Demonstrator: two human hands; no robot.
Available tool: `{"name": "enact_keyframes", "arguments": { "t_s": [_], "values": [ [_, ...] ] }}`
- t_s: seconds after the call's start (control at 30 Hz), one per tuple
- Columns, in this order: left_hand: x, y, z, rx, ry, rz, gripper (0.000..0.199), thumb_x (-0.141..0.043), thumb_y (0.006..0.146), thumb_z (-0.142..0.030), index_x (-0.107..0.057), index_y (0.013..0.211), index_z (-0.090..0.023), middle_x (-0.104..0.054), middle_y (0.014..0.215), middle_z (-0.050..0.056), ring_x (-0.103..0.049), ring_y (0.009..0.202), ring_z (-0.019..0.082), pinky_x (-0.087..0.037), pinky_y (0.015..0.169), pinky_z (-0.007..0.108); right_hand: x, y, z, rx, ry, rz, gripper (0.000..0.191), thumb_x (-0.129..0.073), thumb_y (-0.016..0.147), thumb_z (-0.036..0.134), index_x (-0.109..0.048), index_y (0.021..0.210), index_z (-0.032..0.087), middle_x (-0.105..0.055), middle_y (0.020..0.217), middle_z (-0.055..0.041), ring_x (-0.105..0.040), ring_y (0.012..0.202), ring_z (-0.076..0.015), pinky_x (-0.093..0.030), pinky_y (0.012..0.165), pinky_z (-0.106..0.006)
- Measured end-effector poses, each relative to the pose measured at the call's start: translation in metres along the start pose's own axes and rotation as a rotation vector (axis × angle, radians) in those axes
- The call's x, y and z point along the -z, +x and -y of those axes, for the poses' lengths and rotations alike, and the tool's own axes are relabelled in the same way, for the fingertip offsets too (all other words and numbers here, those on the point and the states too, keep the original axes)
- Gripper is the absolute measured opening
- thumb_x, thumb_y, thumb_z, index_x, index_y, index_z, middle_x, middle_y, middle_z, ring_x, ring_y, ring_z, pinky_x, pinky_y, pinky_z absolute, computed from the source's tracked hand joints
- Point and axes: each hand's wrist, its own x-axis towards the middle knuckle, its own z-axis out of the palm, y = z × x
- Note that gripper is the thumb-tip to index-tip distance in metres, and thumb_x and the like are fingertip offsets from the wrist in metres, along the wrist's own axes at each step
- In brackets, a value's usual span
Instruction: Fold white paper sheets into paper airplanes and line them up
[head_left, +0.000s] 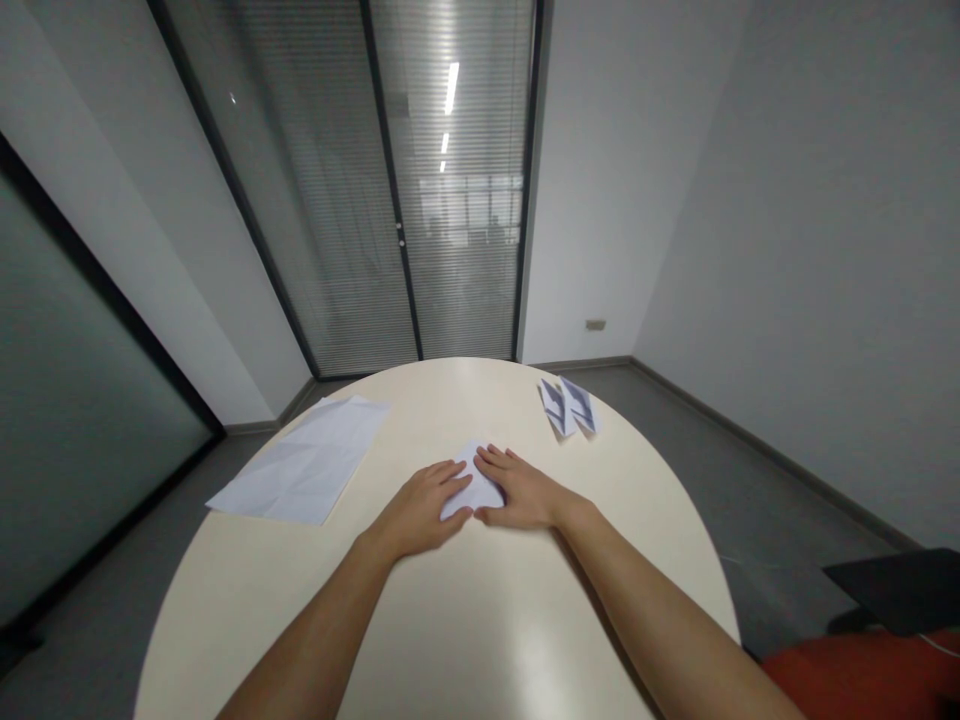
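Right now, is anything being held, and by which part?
Nothing is lifted: the left hand and right hand rest on the left and right sides of the small paper, keeping it on the table.

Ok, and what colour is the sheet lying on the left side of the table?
Plain white, creased; seen in the head view.
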Motion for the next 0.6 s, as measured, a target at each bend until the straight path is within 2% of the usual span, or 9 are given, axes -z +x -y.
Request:
{"name": "enact_keyframes", "arguments": {
  "t_s": [0.23, 0.6],
  "values": [
    [-0.0006, -0.0005, 0.0004, -0.004, -0.009, -0.015, 0.049, -0.059, 0.096, -0.04, -0.06, 0.141, -0.02, -0.053, 0.152, 0.012, -0.049, 0.141, 0.029, -0.04, 0.119, 0.048, -0.0028, 0.0004, -0.0031, 0.009, 0.004, -0.015, 0.101, -0.065, 0.082, 0.065, -0.032, 0.159, 0.008, -0.025, 0.164, -0.0223, -0.02, 0.155, -0.0376, -0.016, 0.126, -0.057],
    [-0.0002, -0.0001, 0.0001, 0.001, 0.004, 0.004, 0.049, -0.057, 0.097, -0.039, -0.06, 0.141, -0.019, -0.053, 0.152, 0.012, -0.048, 0.142, 0.029, -0.04, 0.118, 0.048, 0.0022, -0.0004, 0.0034, -0.011, -0.012, 0.012, 0.101, -0.066, 0.083, 0.062, -0.033, 0.159, 0.005, -0.025, 0.164, -0.0243, -0.02, 0.155, -0.0379, -0.016, 0.126, -0.056]
  ]
}}
